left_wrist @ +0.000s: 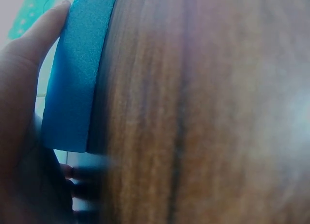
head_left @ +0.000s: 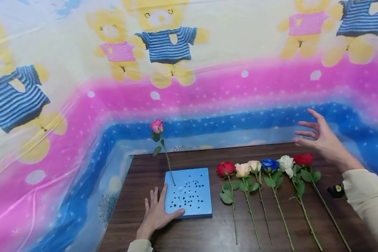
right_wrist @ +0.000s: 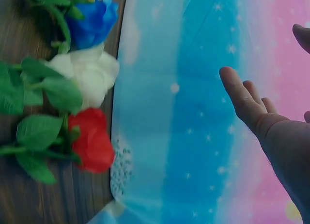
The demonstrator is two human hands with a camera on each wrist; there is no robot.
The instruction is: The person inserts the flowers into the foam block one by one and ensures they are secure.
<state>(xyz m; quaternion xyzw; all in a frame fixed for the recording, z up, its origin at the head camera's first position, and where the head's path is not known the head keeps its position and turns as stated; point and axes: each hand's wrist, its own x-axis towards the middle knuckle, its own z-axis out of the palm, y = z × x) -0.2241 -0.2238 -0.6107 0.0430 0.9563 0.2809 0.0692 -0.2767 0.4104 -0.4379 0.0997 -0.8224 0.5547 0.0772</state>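
A blue foam block (head_left: 189,211) dotted with small dark holes lies on the wooden table. My left hand (head_left: 157,213) rests at its near left corner, fingers spread, thumb on the front edge and index finger along the left side. In the left wrist view, the thumb touches the side of the foam block (left_wrist: 80,79). Upright in the block, leaning slightly left, stands a pink rose (head_left: 156,126). My right hand (head_left: 322,136) hovers in the air above the far right of the table, fingers spread and holding nothing. Nearest below it is a red rose (head_left: 303,159).
Beside that rose lie a white rose (head_left: 286,164), a blue rose (head_left: 270,165), two cream roses (head_left: 242,170) and another red rose (head_left: 225,169), stems toward me. A small black object (head_left: 336,190) sits by the right sleeve. A bear-print cloth (head_left: 226,87) hangs behind the table.
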